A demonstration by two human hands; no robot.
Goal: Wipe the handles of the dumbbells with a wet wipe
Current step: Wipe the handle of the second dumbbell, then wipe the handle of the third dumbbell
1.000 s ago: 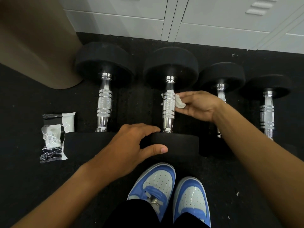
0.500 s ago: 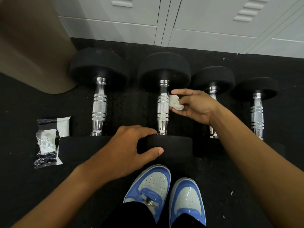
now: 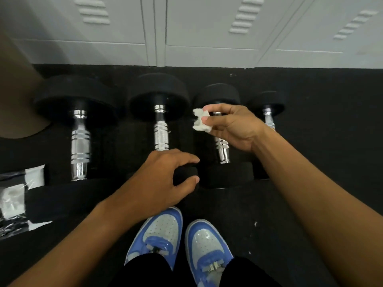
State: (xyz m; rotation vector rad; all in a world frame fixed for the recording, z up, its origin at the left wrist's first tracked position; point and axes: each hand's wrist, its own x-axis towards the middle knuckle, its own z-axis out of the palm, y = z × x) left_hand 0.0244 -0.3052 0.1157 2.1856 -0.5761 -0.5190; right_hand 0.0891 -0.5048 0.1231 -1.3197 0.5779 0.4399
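Several black dumbbells with chrome handles lie side by side on the dark floor. My right hand point(image 3: 232, 126) pinches a crumpled white wet wipe point(image 3: 200, 120) in the air above the third dumbbell's handle point(image 3: 222, 148), between it and the second dumbbell's handle point(image 3: 160, 134). The wipe touches no handle. My left hand point(image 3: 163, 179) rests curled over the near black head point(image 3: 185, 176) of the second dumbbell. The first dumbbell's handle point(image 3: 80, 145) is at the left, the fourth dumbbell's handle point(image 3: 269, 120) at the far right, partly behind my right wrist.
A wet wipe packet point(image 3: 14, 200) lies on the floor at the left edge. Grey lockers point(image 3: 203, 27) stand behind the dumbbells. A tan rounded object point(image 3: 18, 96) rises at the far left. My blue and white shoes point(image 3: 178, 243) are below my hands.
My right hand lifted the wipe off the second dumbbell's handle and moved right, over the third dumbbell. My left hand stayed on the second dumbbell's near head. The view tilted up.
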